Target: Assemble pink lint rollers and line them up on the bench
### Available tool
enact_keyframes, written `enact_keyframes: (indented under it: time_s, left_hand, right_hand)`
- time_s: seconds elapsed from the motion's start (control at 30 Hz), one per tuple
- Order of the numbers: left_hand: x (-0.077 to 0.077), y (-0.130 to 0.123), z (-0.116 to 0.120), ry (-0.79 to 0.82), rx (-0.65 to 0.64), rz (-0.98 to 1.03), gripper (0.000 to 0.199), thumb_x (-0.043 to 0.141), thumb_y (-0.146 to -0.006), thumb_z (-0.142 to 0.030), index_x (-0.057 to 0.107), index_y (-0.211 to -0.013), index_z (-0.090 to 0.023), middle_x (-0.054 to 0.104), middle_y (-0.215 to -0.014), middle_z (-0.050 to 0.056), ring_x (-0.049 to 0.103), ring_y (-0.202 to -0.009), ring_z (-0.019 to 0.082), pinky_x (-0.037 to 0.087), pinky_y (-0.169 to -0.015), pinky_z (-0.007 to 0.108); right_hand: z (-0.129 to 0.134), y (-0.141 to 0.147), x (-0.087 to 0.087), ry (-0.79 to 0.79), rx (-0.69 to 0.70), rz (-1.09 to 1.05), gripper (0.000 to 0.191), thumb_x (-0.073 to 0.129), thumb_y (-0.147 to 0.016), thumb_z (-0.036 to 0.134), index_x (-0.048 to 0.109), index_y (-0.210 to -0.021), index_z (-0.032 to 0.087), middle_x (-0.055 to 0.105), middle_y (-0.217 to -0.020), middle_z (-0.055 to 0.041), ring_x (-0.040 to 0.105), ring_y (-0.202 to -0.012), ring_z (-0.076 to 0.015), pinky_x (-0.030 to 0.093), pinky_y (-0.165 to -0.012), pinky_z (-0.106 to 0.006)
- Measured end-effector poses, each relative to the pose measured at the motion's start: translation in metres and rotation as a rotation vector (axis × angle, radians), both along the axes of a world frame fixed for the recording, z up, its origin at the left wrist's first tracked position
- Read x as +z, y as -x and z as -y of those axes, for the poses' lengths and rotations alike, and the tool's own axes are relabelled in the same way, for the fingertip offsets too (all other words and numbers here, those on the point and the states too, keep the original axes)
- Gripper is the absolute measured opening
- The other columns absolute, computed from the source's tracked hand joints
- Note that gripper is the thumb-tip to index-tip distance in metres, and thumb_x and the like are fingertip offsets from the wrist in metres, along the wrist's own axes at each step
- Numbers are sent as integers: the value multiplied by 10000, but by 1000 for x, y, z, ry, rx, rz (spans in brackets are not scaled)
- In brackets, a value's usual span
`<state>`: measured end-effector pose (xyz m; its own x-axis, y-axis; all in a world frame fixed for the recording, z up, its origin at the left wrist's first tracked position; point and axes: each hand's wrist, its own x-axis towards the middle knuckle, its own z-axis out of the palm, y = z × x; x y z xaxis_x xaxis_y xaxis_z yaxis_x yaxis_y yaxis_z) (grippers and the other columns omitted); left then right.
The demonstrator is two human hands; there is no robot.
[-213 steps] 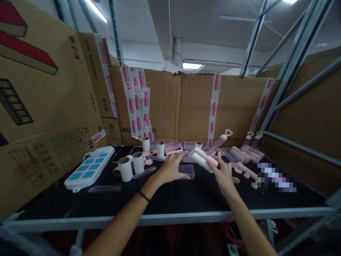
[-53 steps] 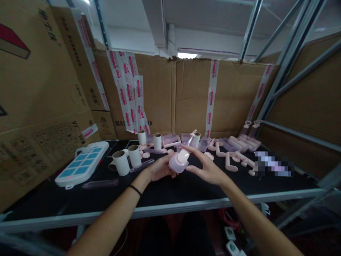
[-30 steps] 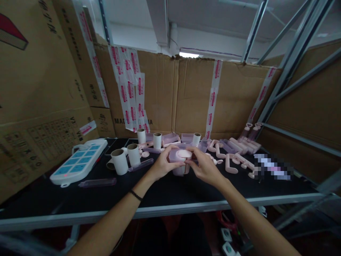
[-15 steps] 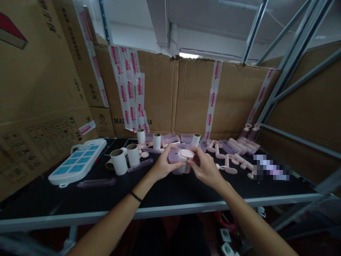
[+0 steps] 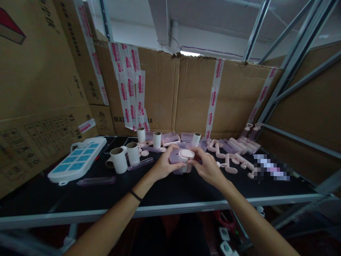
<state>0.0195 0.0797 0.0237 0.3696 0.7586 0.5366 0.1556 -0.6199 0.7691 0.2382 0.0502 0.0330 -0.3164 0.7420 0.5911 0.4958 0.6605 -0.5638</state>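
Two-handed hold on a translucent purple case (image 5: 174,156), over the middle of the black tabletop (image 5: 165,195): clasped from one side by the left hand (image 5: 162,167), thumb and fingers closed to the width of the body, and pinched opposite by the right hand (image 5: 209,167), with fingertips drawn in beside the pale pink oval piece (image 5: 187,153) on top. Seemingly at the step of seating pink piece and case together, judging by the paired grip. Probably calls for good alignment, then even pressure from the right against a steady left. Impossible to tell: full or loose seating, or any contact with the tabletop. Covered by fingers: much of the case's sides. Partly hidden beyond: more purple boxes (image 5: 187,137). Cut off at the lower edge: both forearms (image 5: 102,218). Pixelated past reading: a patch (image 5: 274,169) at far right.
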Motion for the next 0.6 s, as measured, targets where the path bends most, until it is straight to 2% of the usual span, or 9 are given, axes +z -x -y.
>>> enact_keyframes:
  time_s: [0.27,0.47,0.6]
  left_hand:
    - [2,0,3,-29,-17,-74,532,811,-756,-410,528,-1158,-208,580,-1108,48,554,-1024,251,412,-891,313]
    - [0,-2,2,-8,-52,-115,528,802,-762,-390,506,-1165,-221,594,-1056,23,571,-955,225,414,-843,291]
    - [1,-2,3,0,-52,-91,528,808,-760,-383,510,-1161,-214,583,-1046,24,565,-943,215,414,-830,282]
  right_hand:
    - [3,-1,-5,17,17,-52,260,609,-924,261,549,-1175,234,708,-1057,-61,698,-920,-227,560,-836,-360]
    - [4,2,-6,-12,1,48,295,619,-927,265,561,-1215,249,717,-1019,-46,696,-893,-224,549,-835,-356]
    - [3,4,-4,-3,33,44,293,630,-929,271,575,-1216,249,724,-1036,-43,698,-910,-222,547,-838,-352]
